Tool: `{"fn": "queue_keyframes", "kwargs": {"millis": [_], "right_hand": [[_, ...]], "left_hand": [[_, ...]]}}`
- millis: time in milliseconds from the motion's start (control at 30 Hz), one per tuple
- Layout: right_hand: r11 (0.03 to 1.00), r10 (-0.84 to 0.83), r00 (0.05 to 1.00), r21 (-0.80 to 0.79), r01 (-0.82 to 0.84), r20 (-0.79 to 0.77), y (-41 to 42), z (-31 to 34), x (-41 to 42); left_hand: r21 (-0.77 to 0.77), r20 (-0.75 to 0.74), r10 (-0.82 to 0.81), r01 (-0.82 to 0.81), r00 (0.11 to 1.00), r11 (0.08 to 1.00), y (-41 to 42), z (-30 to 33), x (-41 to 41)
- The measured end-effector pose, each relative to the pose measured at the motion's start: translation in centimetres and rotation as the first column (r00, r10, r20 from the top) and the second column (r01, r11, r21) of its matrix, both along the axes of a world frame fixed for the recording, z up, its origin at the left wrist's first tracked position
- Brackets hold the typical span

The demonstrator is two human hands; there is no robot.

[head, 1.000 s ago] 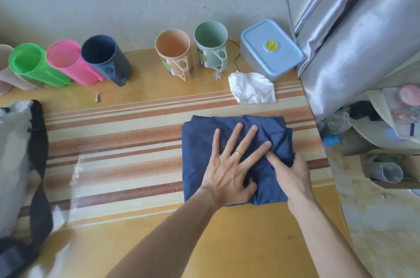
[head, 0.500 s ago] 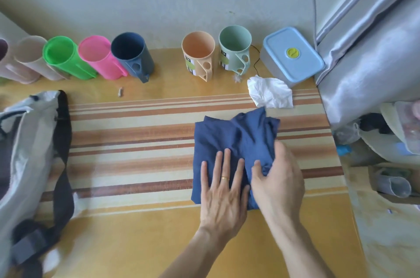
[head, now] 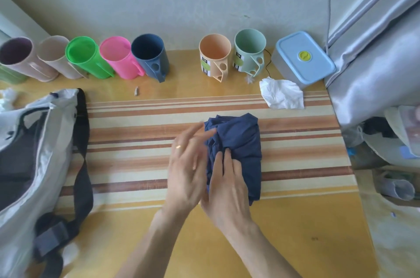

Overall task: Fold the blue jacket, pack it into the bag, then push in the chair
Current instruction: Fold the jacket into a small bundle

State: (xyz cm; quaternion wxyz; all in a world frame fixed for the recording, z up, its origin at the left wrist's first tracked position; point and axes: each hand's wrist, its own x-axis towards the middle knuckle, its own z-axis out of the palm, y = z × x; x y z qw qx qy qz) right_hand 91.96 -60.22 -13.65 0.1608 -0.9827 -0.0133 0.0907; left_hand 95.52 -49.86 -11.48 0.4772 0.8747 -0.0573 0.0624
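Observation:
The blue jacket [head: 241, 148] lies folded into a narrow bundle on the striped mat [head: 141, 141], right of centre. My left hand [head: 186, 168] is at the bundle's left edge, blurred, fingers spread and touching the cloth. My right hand [head: 227, 189] lies on the bundle's near left part, fingers pressing into the folds. The grey bag [head: 43, 164] with dark straps lies open at the left edge of the table. No chair is in view.
A row of plastic cups [head: 145, 55] stands along the wall at the back. A blue-lidded box [head: 304, 59] and a crumpled white tissue [head: 281, 93] sit at the back right. A grey curtain [head: 375, 50] hangs past the table's right edge.
The jacket went from a wide flat square to a narrower bundle. My left hand slid from its top to its left edge. My right hand moved onto it. The view shifted left.

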Motion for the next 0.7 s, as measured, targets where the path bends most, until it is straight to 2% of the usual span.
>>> {"fn": "queue_keyframes", "kwargs": {"millis": [67,100,167,233,300,367,467,567,633,700], "right_hand": [[0.99,0.132,0.991,-0.055,-0.132,0.001,0.3,0.0,-0.7],[0.986,0.163,0.987,-0.035,-0.163,0.007,0.2,0.1,-1.2],[0.982,0.125,0.992,0.141,-0.128,0.031,-0.5,0.4,-2.4],[0.937,-0.063,0.981,0.351,-0.006,0.185,-2.0,0.5,-3.0],[0.901,-0.244,0.914,0.425,0.09,0.324,-3.4,-0.2,-2.2],[0.918,-0.269,0.909,0.37,0.142,0.318,-4.1,-1.4,-0.5],[0.989,-0.064,0.986,0.14,0.043,0.154,-4.6,-3.9,0.9],[1.0,0.013,0.997,0.027,-0.015,0.08,-5.2,-5.6,0.7],[1.0,0.013,0.998,-0.004,-0.012,0.064,-5.2,-6.1,0.7],[0.999,0.007,0.999,-0.039,-0.005,0.054,-5.2,-6.2,0.6]], "left_hand": [[0.218,-0.021,-0.35,0.346,0.937,0.913,-0.7,-1.6,2.1],[0.287,-0.103,-0.427,0.438,0.898,0.852,-0.9,-2.8,2.8],[0.321,-0.251,-0.437,0.5,0.864,0.804,-0.6,-5.4,4.0],[0.442,-0.237,-0.456,0.514,0.858,0.736,0.3,-7.4,4.5],[0.555,-0.191,-0.497,0.511,0.846,0.656,0.9,-8.2,4.8],[0.575,-0.158,-0.511,0.499,0.845,0.648,0.9,-8.6,4.8],[0.604,-0.135,-0.501,0.472,0.855,0.642,0.8,-9.0,4.7],[0.605,-0.146,-0.46,0.447,0.876,0.659,0.8,-9.5,4.8],[0.582,-0.184,-0.376,0.409,0.908,0.703,0.4,-10.1,4.8],[0.547,-0.269,-0.221,0.338,0.937,0.766,-0.1,-9.9,4.5]]}}
